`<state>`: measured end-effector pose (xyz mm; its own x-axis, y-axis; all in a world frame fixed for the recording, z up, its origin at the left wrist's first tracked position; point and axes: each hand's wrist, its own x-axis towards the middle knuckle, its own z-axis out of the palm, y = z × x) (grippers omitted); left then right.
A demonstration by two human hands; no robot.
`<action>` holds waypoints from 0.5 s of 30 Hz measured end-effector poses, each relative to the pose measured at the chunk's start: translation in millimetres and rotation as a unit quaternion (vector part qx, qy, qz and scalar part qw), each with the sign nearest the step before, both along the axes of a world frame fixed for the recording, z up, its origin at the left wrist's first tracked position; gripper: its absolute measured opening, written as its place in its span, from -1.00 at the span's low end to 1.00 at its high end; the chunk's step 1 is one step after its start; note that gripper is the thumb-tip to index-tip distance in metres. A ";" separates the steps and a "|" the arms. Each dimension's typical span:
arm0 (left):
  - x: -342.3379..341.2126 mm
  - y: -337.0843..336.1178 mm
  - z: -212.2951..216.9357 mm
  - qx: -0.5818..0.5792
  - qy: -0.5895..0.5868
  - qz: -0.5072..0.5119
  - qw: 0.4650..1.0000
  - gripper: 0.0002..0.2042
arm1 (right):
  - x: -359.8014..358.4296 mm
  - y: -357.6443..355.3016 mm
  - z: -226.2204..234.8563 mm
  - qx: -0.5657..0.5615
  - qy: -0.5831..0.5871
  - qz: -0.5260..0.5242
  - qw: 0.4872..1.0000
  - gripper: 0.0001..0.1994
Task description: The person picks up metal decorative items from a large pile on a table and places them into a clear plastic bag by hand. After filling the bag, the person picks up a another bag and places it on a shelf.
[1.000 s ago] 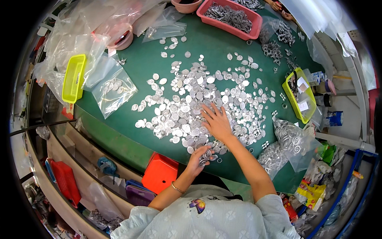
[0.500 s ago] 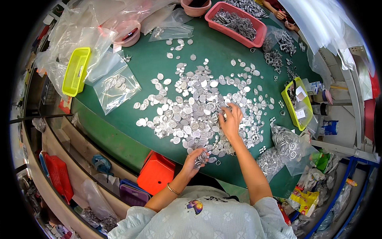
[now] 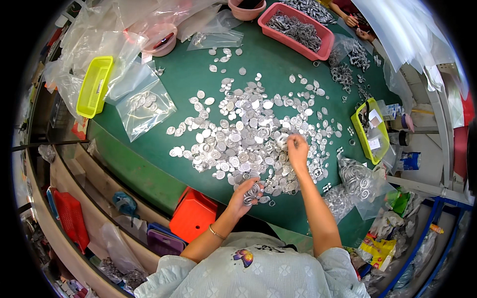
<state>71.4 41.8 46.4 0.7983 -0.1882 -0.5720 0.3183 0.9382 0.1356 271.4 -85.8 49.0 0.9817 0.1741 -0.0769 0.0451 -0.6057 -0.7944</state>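
A wide heap of flat silver-coloured metal medallions point(image 3: 243, 134), mostly oval, lies across the green table. At the near edge of the heap my left hand point(image 3: 239, 197) is curled, palm up, round a bunch of silver ring-shaped metal pieces point(image 3: 253, 194). My right hand point(image 3: 298, 153) is over the right part of the heap, its fingers pinched together. Beside those fingertips a silvery shape point(image 3: 283, 142) is smeared by motion, and I cannot make out what it is.
A pink tray point(image 3: 324, 48) of metal pieces stands at the back. Yellow-green baskets flank the heap, left point(image 3: 84, 105) and right point(image 3: 366, 144). Plastic bags of metal parts point(image 3: 358, 180) lie at the right front. A red stool point(image 3: 191, 218) is below the table edge. Another person's hands point(image 3: 352, 21) show far right.
My right hand has drawn slightly right and nearer to me, its spread fingers now pinched. My left hand has turned a little but stays at the near edge with the ring-shaped pieces.
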 end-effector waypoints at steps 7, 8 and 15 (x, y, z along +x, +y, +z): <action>28.8 16.0 -8.4 -0.079 -0.020 0.051 0.995 -0.54 | -43.5 19.6 16.7 0.077 0.104 0.177 0.976 -0.90; 25.3 17.9 -24.0 -0.113 -0.058 0.044 0.991 -0.54 | -37.0 23.5 10.5 0.046 0.064 0.147 0.986 -0.90; 18.4 21.5 -24.5 -0.167 -0.116 -0.006 0.979 -0.58 | -5.2 60.6 -19.6 -0.253 -0.188 0.066 0.947 -0.78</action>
